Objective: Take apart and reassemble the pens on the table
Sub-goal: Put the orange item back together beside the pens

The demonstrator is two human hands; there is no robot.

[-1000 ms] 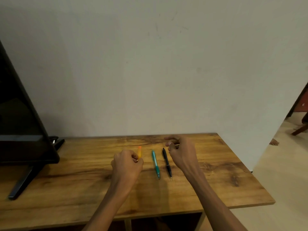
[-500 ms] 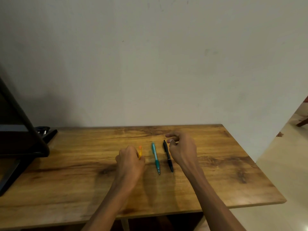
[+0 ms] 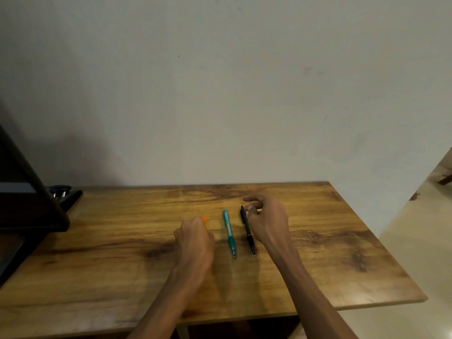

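Here your left hand curls its fingers round the orange pen; your right hand, at three o'clock, pinches the black pen beside the teal pen.

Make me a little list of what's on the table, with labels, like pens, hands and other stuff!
surface: wooden table
pens: three, lying side by side
orange pen: leftmost, mostly hidden behind the left hand
teal pen: middle, lying flat, untouched
black pen: rightmost, lying flat, whole
left hand: curled closed over the orange pen
right hand: fingers by the black pen's far end; a grip cannot be told
other: black monitor at the left edge
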